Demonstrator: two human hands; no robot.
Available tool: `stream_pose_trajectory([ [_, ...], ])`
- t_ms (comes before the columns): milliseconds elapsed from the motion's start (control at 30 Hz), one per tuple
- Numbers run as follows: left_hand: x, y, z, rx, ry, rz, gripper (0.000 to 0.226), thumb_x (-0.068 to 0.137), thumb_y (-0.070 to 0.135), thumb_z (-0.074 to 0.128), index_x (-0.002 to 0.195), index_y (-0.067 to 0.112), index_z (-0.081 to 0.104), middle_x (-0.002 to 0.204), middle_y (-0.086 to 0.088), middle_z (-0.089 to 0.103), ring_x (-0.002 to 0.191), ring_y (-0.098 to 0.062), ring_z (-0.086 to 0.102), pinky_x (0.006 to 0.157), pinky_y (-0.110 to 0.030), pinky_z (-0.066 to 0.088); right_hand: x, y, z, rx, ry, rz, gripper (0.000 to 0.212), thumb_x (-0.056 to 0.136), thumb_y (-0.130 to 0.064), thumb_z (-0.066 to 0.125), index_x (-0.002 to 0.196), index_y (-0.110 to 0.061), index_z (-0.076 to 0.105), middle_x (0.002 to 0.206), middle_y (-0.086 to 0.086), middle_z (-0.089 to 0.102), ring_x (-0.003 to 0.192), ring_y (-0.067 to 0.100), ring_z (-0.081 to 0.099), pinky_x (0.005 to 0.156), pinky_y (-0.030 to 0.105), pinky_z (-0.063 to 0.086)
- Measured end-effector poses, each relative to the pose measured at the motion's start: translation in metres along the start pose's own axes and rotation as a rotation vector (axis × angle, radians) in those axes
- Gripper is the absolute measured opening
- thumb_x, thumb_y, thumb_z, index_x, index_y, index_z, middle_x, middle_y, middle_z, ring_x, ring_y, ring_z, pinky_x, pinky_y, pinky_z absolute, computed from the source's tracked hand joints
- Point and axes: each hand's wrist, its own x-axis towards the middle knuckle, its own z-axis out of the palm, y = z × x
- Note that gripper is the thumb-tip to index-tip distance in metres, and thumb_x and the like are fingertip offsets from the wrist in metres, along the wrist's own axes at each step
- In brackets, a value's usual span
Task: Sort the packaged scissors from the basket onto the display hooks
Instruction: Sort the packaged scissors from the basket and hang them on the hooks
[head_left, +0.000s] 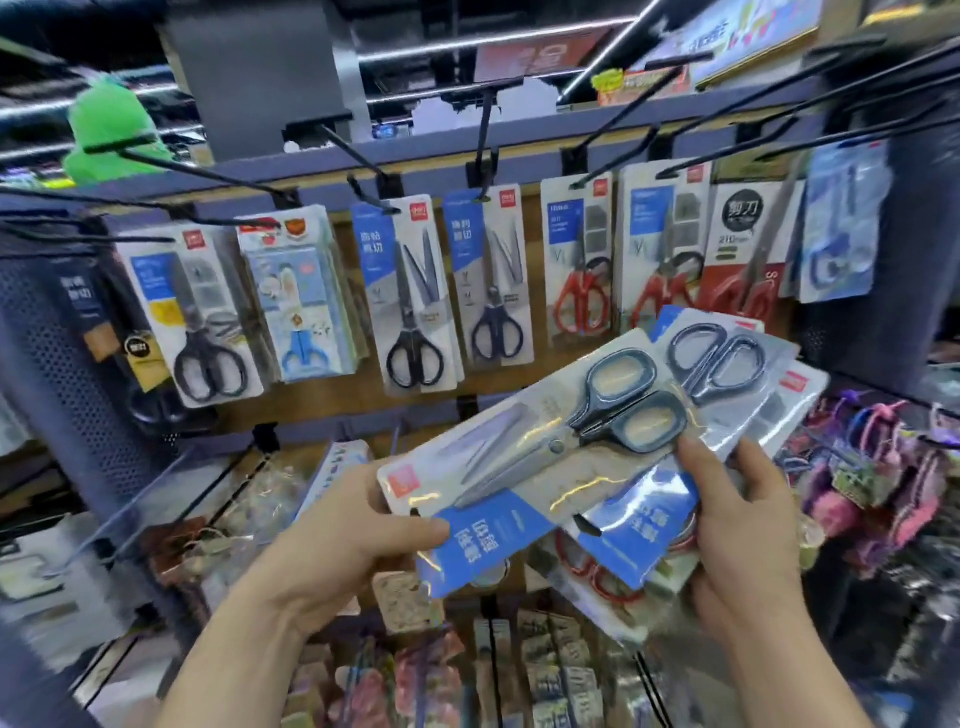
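Observation:
My left hand (358, 525) pinches the top end of a packaged pair of grey-handled scissors (524, 457), thumb on its blue label; the pack lies tilted, handles toward the upper right. My right hand (743, 525) grips a fanned stack of further scissor packs (727, 364) behind and under it, with red-handled scissors (597, 571) showing at the bottom. On the wall above, black display hooks (374, 202) carry hanging scissor packs: black-handled (208, 322), blue child scissors (301, 296), dark pairs (415, 301), red-handled ones (582, 265). No basket shows.
Long bare hooks (649, 98) stick out toward me at head height across the top. A lower row of hooks (156, 499) juts out at the left. Small packaged goods hang below (545, 670) and colourful items at the right (883, 467). A green object (109, 124) sits top left.

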Motion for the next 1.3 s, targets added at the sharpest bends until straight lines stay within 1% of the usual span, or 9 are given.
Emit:
stream_pose_trajectory([
  [133,0.023,0.003,0.009,-0.287,0.360,0.141,0.036,0.072,0.031,0.080,0.085,0.000,0.066,0.073,-0.012,0.066,0.061,-0.024,0.052,0.054,-0.032,0.039,0.000,0.004,0.003,-0.073,0.001,-0.039,0.007,0.091,-0.019,0.069,0.097,-0.022,0.071,0.110,0.008,0.073,0.090,0.017,0.067,0.076,0.028,0.057],
  [233,0.037,0.021,0.021,-0.393,0.474,0.209,0.012,0.096,0.023,0.057,0.088,0.015,0.060,0.078,-0.001,0.072,0.068,-0.016,0.070,0.053,-0.034,0.059,-0.003,0.008,0.004,-0.179,-0.012,0.032,0.051,0.072,-0.050,0.083,0.116,-0.030,0.070,0.119,-0.003,0.072,0.110,0.022,0.067,0.096,0.047,0.052],
  [467,0.082,0.114,0.012,0.057,0.594,0.697,0.011,0.084,0.025,0.077,0.080,0.030,0.068,0.086,0.005,0.073,0.086,-0.015,0.069,0.071,-0.030,0.056,0.013,-0.013,-0.007,-0.381,-0.043,0.001,0.032,0.075,-0.033,0.079,0.106,-0.026,0.075,0.109,-0.005,0.075,0.107,0.023,0.067,0.087,0.042,0.057],
  [667,0.102,0.150,0.040,0.351,0.449,0.859,0.016,0.088,0.024,0.073,0.079,0.033,0.064,0.084,0.014,0.067,0.082,-0.005,0.064,0.075,-0.024,0.052,0.030,-0.046,-0.012,-0.445,-0.063,-0.078,0.019,0.080,-0.014,0.078,0.098,-0.017,0.074,0.084,-0.011,0.077,0.080,0.004,0.069,0.057,0.013,0.050],
  [800,0.116,0.163,0.042,0.401,0.445,0.868,0.006,0.091,0.028,0.069,0.091,0.023,0.067,0.088,0.013,0.067,0.088,-0.008,0.065,0.080,-0.028,0.054,0.032,-0.052,-0.011,-0.420,-0.135,-0.071,0.021,0.079,-0.003,0.077,0.098,-0.012,0.073,0.075,-0.014,0.076,0.055,-0.010,0.063,0.050,0.003,0.045],
  [933,0.123,0.170,0.046,0.427,0.397,0.810,0.011,0.093,0.028,0.067,0.095,0.017,0.070,0.091,0.008,0.069,0.092,-0.011,0.064,0.083,-0.031,0.053,0.031,-0.055,-0.009,-0.444,-0.225,-0.096,0.020,0.075,-0.008,0.079,0.091,-0.019,0.077,0.085,-0.003,0.079,0.064,-0.004,0.067,0.060,0.005,0.050],
  [1133,0.127,0.173,0.047,0.105,0.256,0.545,0.021,0.099,0.017,0.058,0.080,0.020,0.068,0.090,-0.008,0.070,0.092,-0.032,0.066,0.087,-0.048,0.053,0.024,-0.059,0.012,-0.424,-0.369,-0.084,0.021,0.074,-0.018,0.075,0.090,-0.032,0.078,0.088,-0.006,0.079,0.077,0.005,0.072,0.066,0.015,0.055],
  [1233,0.125,0.162,0.043,0.124,0.310,0.523,0.019,0.101,0.012,0.051,0.102,0.029,0.060,0.117,-0.017,0.065,0.110,-0.040,0.062,0.089,-0.051,0.052,0.022,-0.054,0.024,-0.430,-0.345,-0.076,0.017,0.080,-0.010,0.075,0.090,-0.023,0.077,0.083,-0.009,0.078,0.072,-0.001,0.070,0.060,0.011,0.051],
  [1300,0.113,0.148,0.038,0.123,0.290,0.568,0.046,0.097,0.002,0.054,0.122,0.039,0.043,0.114,-0.020,0.063,0.100,-0.031,0.066,0.080,-0.042,0.055,0.021,-0.050,0.028,-0.412,-0.316,-0.044,0.019,0.079,-0.016,0.077,0.096,-0.025,0.076,0.087,-0.010,0.078,0.078,0.003,0.072,0.065,0.022,0.054],
])
